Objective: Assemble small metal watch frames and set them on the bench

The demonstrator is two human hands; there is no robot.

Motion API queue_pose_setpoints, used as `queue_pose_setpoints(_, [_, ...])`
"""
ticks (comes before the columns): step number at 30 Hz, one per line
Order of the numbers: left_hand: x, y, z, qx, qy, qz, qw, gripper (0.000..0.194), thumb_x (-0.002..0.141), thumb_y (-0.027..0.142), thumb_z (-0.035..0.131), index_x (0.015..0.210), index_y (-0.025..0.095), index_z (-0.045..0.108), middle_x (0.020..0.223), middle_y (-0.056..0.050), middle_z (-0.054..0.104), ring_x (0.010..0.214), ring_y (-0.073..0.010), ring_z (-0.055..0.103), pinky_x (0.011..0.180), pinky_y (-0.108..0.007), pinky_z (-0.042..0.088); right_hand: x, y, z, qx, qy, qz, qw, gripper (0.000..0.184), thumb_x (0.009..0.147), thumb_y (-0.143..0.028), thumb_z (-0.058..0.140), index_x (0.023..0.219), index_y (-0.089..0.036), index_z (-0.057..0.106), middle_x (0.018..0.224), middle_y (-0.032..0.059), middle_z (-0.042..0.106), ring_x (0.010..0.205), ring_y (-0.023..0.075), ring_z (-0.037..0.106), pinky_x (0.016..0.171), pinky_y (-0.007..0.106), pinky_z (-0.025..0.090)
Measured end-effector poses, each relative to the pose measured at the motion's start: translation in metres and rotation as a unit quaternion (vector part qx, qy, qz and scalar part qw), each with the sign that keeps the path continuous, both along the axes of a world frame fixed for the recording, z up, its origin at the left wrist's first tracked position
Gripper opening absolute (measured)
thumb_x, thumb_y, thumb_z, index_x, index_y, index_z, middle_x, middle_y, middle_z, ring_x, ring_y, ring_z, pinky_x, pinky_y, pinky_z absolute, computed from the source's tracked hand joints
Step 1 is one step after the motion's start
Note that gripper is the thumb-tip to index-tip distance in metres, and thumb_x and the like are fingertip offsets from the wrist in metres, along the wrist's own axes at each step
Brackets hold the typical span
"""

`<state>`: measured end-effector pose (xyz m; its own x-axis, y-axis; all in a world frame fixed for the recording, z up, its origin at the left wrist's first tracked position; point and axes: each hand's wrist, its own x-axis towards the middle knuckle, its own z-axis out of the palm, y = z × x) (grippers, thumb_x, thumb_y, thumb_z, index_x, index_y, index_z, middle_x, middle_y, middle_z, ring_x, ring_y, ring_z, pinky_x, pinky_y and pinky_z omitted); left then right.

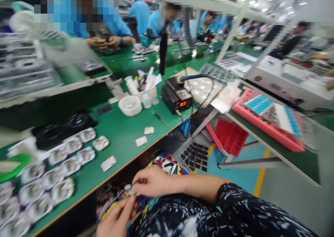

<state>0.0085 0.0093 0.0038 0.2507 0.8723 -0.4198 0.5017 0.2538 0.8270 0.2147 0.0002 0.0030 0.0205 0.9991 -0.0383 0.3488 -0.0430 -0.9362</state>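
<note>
Over my lap, just off the bench edge, my right hand point(153, 182) pinches a thin dark cord point(136, 182) between thumb and forefinger. Below it, my left hand point(118, 214) has its thumb and fingers closed together near the same cord; what sits in its fingertips is too small and blurred to name. Closest on the green bench point(125, 150) lie small white rectangular pieces point(109, 163). Rows of white rounded housings point(62, 191) with metallic centres stand farther left.
A black soldering station point(177, 99) with a lit red display stands beyond, beside a white bowl point(130, 105) and tweezers point(159, 118). At right, a red tray point(268, 120) rests on a side table. Co-workers in blue point(141, 12) sit across the bench.
</note>
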Motion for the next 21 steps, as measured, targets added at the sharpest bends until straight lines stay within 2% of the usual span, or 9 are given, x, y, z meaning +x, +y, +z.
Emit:
queue_pose_setpoints(3, [0.007, -0.004, 0.012, 0.006, -0.064, 0.029, 0.997, 0.051, 0.084, 0.067, 0.081, 0.081, 0.017, 0.079, 0.067, -0.003, 0.067, 0.067, -0.0198, 0.060, 0.065, -0.028, 0.050, 0.002, -0.003, 0.010, -0.011, 0.037, -0.007, 0.999, 0.008, 0.088, -0.022, 0.074, 0.090, -0.019, 0.081, 0.074, -0.0029, 0.073, 0.066, 0.0097, 0.063, 0.062, 0.019, 0.044])
queue_pose_setpoints(7, [0.014, -0.002, 0.014, -0.039, -0.162, 0.092, 0.982, 0.036, 0.084, 0.049, 0.086, 0.090, 0.014, 0.080, 0.072, -0.003, 0.070, 0.065, -0.0161, 0.060, 0.063, -0.026, 0.051, 0.006, 0.003, 0.014, -0.037, 0.077, 0.019, 0.996, 0.013, 0.093, -0.027, 0.069, 0.088, -0.018, 0.077, 0.071, -0.0018, 0.070, 0.063, 0.0100, 0.057, 0.059, 0.020, 0.042])
queue_pose_setpoints(10, [0.013, -0.002, 0.010, -0.065, -0.202, 0.122, 0.970, 0.035, 0.086, 0.046, 0.086, 0.097, 0.013, 0.082, 0.071, -0.003, 0.071, 0.064, -0.0154, 0.062, 0.064, -0.026, 0.053, 0.005, 0.007, 0.013, -0.047, 0.083, 0.019, 0.995, 0.014, 0.094, -0.029, 0.068, 0.087, -0.019, 0.075, 0.071, -0.0017, 0.069, 0.061, 0.0100, 0.055, 0.058, 0.021, 0.042])
queue_pose_setpoints(14, [0.010, -0.004, 0.006, -0.062, -0.222, 0.144, 0.962, 0.033, 0.084, 0.044, 0.087, 0.097, 0.014, 0.084, 0.075, -0.005, 0.074, 0.063, -0.0142, 0.062, 0.062, -0.025, 0.054, 0.002, 0.008, 0.011, -0.038, 0.059, 0.009, 0.997, 0.014, 0.093, -0.031, 0.069, 0.086, -0.020, 0.075, 0.073, -0.0016, 0.070, 0.062, 0.0106, 0.057, 0.058, 0.022, 0.043])
queue_pose_setpoints(21, [0.007, -0.002, 0.001, -0.031, -0.218, 0.136, 0.966, 0.027, 0.088, 0.042, 0.086, 0.095, 0.017, 0.084, 0.079, -0.005, 0.075, 0.064, -0.0135, 0.062, 0.062, -0.024, 0.052, 0.000, 0.009, 0.011, -0.029, 0.056, -0.011, 0.998, 0.014, 0.092, -0.030, 0.069, 0.085, -0.019, 0.076, 0.071, -0.0020, 0.070, 0.061, 0.0108, 0.059, 0.058, 0.022, 0.044])
